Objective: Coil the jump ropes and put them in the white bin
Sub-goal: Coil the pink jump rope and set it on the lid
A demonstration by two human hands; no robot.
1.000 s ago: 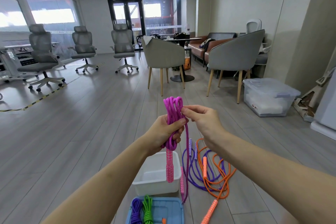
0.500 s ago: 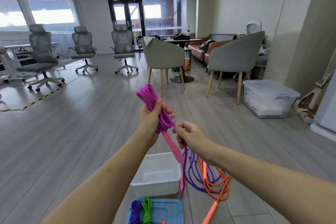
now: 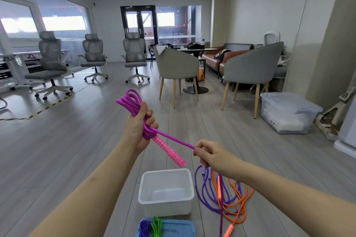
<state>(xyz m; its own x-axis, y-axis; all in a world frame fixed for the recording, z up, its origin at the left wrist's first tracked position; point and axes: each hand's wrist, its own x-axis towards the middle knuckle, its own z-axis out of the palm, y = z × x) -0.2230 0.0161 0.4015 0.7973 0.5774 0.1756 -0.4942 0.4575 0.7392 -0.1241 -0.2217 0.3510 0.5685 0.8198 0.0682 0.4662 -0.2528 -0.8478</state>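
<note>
My left hand grips a coiled magenta jump rope, its loops sticking up past my fist and one pink patterned handle pointing down to the right. From the coil a single strand runs taut to my right hand, which pinches it. Below my hands the white bin stands empty on the floor. A purple rope and an orange rope lie tangled on the floor right of the bin.
A blue lid at the bottom edge carries a small purple coil and a green coil. A clear lidded storage box sits at the right. Grey chairs and a round table stand beyond.
My left hand has tilted the coil leftward and upward. My right hand dropped down and to the right, drawing one strand out taut from the coil.
</note>
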